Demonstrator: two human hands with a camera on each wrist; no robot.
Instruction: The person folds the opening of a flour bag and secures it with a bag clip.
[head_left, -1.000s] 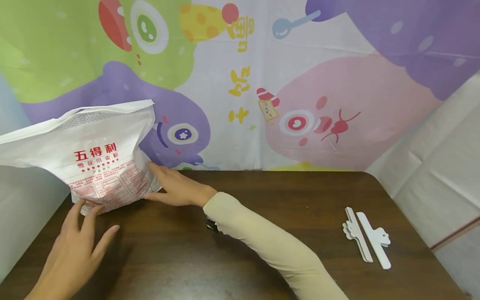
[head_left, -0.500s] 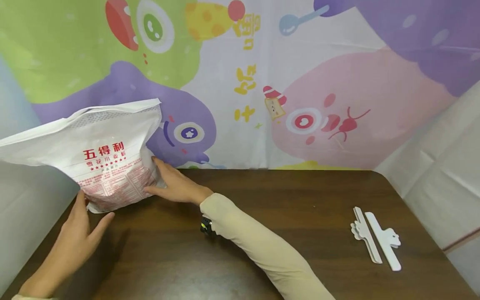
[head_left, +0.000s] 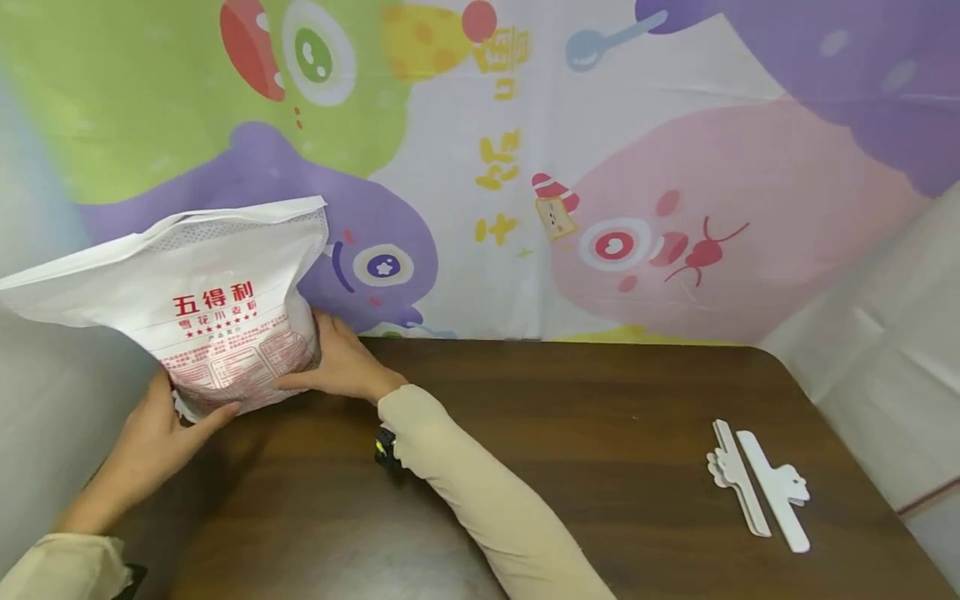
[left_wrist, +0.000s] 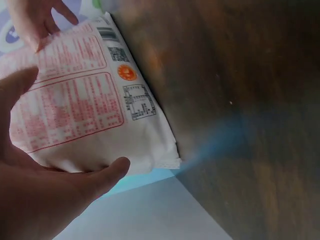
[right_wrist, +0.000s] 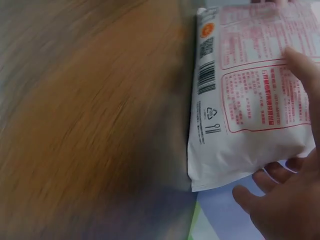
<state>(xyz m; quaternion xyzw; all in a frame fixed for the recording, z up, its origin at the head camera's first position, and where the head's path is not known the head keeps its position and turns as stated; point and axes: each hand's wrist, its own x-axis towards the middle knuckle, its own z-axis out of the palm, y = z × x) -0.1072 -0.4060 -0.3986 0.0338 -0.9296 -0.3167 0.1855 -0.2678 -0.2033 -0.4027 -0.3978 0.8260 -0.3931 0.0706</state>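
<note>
A white flour bag [head_left: 217, 333] with red print stands toward the back left of the table, its wide flattened top leaning left. My left hand [head_left: 146, 442] grips the bag's lower left side, the thumb across the front and the other fingers mostly hidden by the bag. On the opposite side my right hand [head_left: 341, 362] holds it, thumb over the printed front and fingers round the side. Up close in the left wrist view, the bag [left_wrist: 75, 110] lies between both hands. In the right wrist view, the fingers [right_wrist: 275, 172] reach round the bag's edge.
Two white clips [head_left: 774, 492] with scalloped handles lie side by side at the right of the dark wooden table [head_left: 525, 433]. A cartoon-printed curtain [head_left: 450, 250] hangs behind the table, and pale cloth [head_left: 877, 333] borders the right side.
My left hand has moved up and closed on the bag's lower left side. The right hand has taken a closer grip on its side. The whole head view has shifted slightly rightward.
</note>
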